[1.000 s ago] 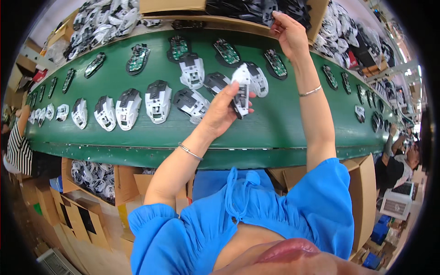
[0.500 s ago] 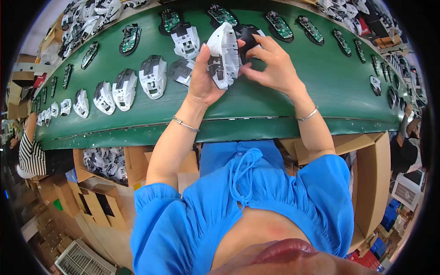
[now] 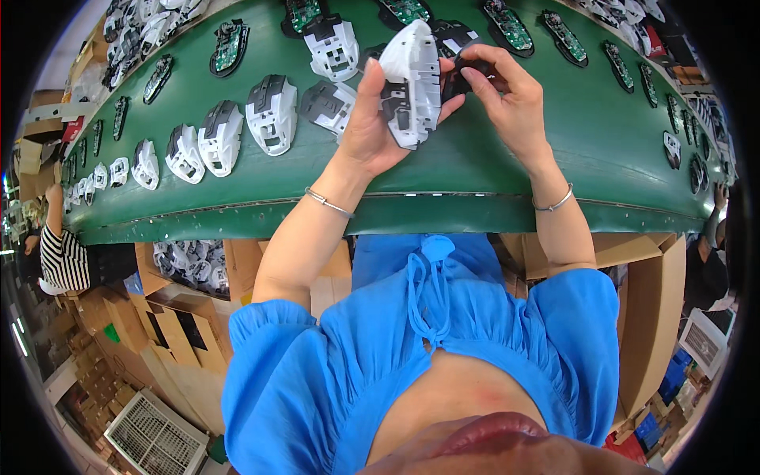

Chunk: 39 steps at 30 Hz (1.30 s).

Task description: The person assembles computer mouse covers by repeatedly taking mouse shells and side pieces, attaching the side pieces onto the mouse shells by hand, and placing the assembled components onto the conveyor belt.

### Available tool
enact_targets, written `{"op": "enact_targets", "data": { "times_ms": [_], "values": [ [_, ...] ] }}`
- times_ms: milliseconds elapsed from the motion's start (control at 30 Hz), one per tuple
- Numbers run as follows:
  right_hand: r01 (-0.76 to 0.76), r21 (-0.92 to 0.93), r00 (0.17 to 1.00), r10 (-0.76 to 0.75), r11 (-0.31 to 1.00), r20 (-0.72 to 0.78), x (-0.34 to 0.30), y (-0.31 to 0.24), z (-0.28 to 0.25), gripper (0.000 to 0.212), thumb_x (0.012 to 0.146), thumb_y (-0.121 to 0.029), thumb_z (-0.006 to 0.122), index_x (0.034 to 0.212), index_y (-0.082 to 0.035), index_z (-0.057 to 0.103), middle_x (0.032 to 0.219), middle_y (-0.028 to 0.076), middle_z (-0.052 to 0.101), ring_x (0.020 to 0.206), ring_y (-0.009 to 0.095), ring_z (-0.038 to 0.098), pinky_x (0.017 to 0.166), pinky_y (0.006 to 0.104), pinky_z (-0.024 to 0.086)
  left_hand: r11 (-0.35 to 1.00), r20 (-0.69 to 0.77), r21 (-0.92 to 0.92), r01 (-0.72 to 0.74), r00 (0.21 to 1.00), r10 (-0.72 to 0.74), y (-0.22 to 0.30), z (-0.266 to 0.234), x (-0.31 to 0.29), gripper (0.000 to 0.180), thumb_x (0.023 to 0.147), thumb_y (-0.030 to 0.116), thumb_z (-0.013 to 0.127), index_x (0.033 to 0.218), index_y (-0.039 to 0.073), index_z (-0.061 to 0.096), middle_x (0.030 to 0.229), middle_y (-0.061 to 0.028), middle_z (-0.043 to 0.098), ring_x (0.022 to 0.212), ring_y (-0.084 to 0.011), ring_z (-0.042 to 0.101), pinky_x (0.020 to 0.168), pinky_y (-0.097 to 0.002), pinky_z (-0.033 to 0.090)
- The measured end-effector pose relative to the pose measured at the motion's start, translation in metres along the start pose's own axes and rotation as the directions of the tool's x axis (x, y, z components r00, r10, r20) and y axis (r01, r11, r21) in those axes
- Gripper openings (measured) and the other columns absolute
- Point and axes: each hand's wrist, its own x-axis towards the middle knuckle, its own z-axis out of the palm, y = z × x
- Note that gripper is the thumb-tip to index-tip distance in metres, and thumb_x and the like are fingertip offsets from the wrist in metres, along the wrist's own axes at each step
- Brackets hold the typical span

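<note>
My left hand (image 3: 370,131) is closed around a white mouse shell (image 3: 413,79) with dark grey parts, tilted on its side above the table. Its fingertips show past the shell's right edge. Close to that edge, my right hand (image 3: 514,107) pinches a small black part (image 3: 469,77) between thumb and fingers; its exact kind is hard to make out. Behind the hands lie a white and grey shell (image 3: 332,54) and a dark shell (image 3: 454,36). Another grey and white shell (image 3: 329,106) lies just left of my left hand.
Several white and grey shells (image 3: 220,138) line the green table (image 3: 317,170) on the left. Black mouse bases with green circuit boards (image 3: 507,28) run along the far side. Open cardboard boxes (image 3: 653,317) stand below the near edge. Other people (image 3: 63,257) sit at both ends.
My right hand has drawn slightly right from the shell, and the black part now shows in its pinch. My left hand keeps its hold on the shell. The whole view has shifted a little.
</note>
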Motion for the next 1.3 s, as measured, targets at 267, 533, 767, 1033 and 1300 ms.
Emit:
{"op": "enact_targets", "data": {
  "times_ms": [267, 533, 767, 1033, 1300],
  "values": [
    [-0.259, 0.602, 0.925, 0.373, 0.755, -0.070, 0.020, -0.016, -0.027, 0.051, 0.081, 0.005, 0.068, 0.129, 0.003, 0.051, 0.094, 0.010, 0.068, 0.084, 0.012, 0.065, 0.066, 0.0236, 0.054, 0.966, -0.159, 0.259, -0.001, 0.986, 0.044, 0.001, 0.005, -0.006, 0.073, 0.090, 0.064, 0.050, 0.134, 0.005, 0.048, 0.124, -0.0120, 0.059, 0.114, -0.0211, 0.058, 0.100, -0.0482, 0.048],
    [-0.244, 0.499, 0.969, 0.223, 0.831, 0.103, 0.000, -0.046, -0.005, 0.061, 0.076, 0.009, 0.073, 0.132, 0.005, 0.050, 0.103, 0.008, 0.065, 0.087, 0.009, 0.063, 0.074, 0.0195, 0.050, 0.846, -0.113, 0.526, -0.085, 0.979, 0.169, -0.007, 0.006, -0.006, 0.072, 0.096, 0.062, 0.041, 0.127, -0.003, 0.045, 0.113, -0.0089, 0.057, 0.098, -0.0115, 0.057, 0.082, -0.0259, 0.050],
    [0.047, -0.097, 0.998, -0.050, 0.994, -0.030, -0.003, -0.054, 0.006, 0.057, 0.074, 0.006, 0.076, 0.128, 0.003, 0.056, 0.088, 0.002, 0.065, 0.072, 0.004, 0.060, 0.061, 0.0174, 0.048, 0.726, -0.094, 0.675, -0.132, 0.961, 0.261, -0.012, -0.006, -0.005, 0.084, 0.092, 0.069, 0.040, 0.126, -0.007, 0.038, 0.107, -0.0119, 0.053, 0.094, -0.0123, 0.054, 0.075, -0.0244, 0.048],
    [-0.071, 0.023, 0.994, 0.072, 0.997, -0.086, -0.004, -0.048, 0.004, 0.057, 0.071, 0.005, 0.080, 0.124, 0.005, 0.059, 0.077, -0.002, 0.063, 0.060, 0.001, 0.051, 0.054, 0.0159, 0.041, 0.769, -0.115, 0.633, -0.094, 0.970, 0.213, -0.010, -0.003, -0.006, 0.081, 0.094, 0.069, 0.034, 0.123, -0.006, 0.040, 0.104, -0.0093, 0.053, 0.092, -0.0113, 0.053, 0.075, -0.0239, 0.047],
    [0.082, 0.006, 0.994, -0.082, 0.997, -0.078, -0.009, -0.042, 0.014, 0.062, 0.071, 0.004, 0.081, 0.127, 0.006, 0.056, 0.074, -0.003, 0.059, 0.060, 0.000, 0.049, 0.053, 0.0147, 0.039, 0.746, 0.033, 0.649, -0.149, 0.985, 0.168, -0.003, -0.002, -0.010, 0.076, 0.097, 0.066, 0.031, 0.124, -0.005, 0.039, 0.105, -0.0082, 0.054, 0.090, -0.0110, 0.055, 0.075, -0.0250, 0.048]
  ]
}}
